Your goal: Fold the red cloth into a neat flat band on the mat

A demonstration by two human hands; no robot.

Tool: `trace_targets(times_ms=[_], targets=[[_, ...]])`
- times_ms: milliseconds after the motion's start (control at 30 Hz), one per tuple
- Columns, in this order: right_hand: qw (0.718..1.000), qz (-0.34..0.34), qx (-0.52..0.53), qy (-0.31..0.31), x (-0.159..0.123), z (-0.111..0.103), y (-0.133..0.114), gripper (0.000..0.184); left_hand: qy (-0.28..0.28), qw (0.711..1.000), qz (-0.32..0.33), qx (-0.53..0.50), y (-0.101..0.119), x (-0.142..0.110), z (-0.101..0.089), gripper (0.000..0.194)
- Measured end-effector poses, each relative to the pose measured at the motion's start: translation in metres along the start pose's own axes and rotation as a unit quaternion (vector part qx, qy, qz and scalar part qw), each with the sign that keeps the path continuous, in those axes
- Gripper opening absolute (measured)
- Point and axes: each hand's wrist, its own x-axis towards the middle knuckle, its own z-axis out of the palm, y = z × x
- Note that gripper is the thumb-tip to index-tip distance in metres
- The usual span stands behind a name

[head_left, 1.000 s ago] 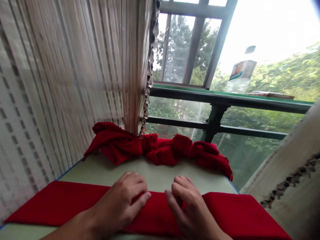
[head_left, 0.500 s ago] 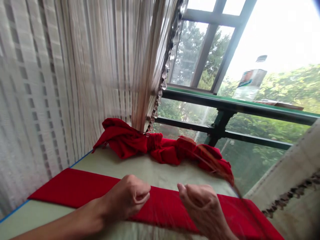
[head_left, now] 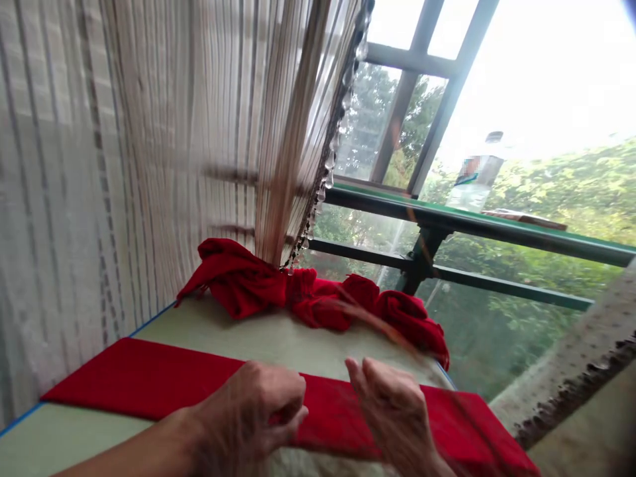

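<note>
My left hand [head_left: 253, 407] is closed, its fingers curled and its thumb bent in below them. A small gap between thumb and fingers lets red show through. Opposite it, my right hand [head_left: 397, 411] is also closed, fingers folded and thumb pointing up. Both hands are over a long folded red cloth [head_left: 154, 377], which lies flat across a pale green surface [head_left: 89, 427]. Whether either hand grips anything I cannot make out. Farther back, a crumpled red cloth [head_left: 238, 281] lies bunched along the surface's far edge.
A sheer striped curtain [head_left: 173, 132] with a beaded edge hangs at the left. Behind the surface is a window with a dark green rail [head_left: 521, 237]. On the ledge stand a clear bottle [head_left: 474, 179] and a flat brown object [head_left: 527, 218]. Blurred thin strands cross the view.
The view has shifted a little, so the cloths and the bottle sit farther left. The gap between my left thumb and fingers has widened slightly. My hands stay closed.
</note>
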Motion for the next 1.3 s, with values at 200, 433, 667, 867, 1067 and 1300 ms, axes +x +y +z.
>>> trace_targets(times_ms=[200,433,667,867,1067,1300], targets=[[0.997,0.006,0.076,-0.03,-0.001,0.004,0.0,0.053,-0.227,0.974,0.014,0.02,0.007,0.01,-0.022,0.044],[0.993,0.021,0.09,-0.068,-0.004,0.006,0.001,0.052,-0.292,0.956,0.009,-0.033,0.015,0.012,-0.029,0.067],[0.993,0.025,0.089,-0.068,-0.005,0.006,0.005,0.052,-0.314,0.949,0.018,-0.036,0.007,0.007,-0.013,0.075],[0.995,0.015,0.088,-0.054,-0.003,0.006,0.008,0.052,-0.297,0.954,0.029,-0.017,0.003,0.004,-0.009,0.074],[0.995,0.022,0.084,-0.057,-0.002,0.005,0.005,0.052,-0.337,0.941,-0.015,-0.012,0.016,0.012,-0.018,0.074],[0.995,0.019,0.069,-0.063,-0.005,0.007,0.007,0.052,-0.295,0.953,-0.071,0.013,0.036,0.016,-0.035,0.066]])
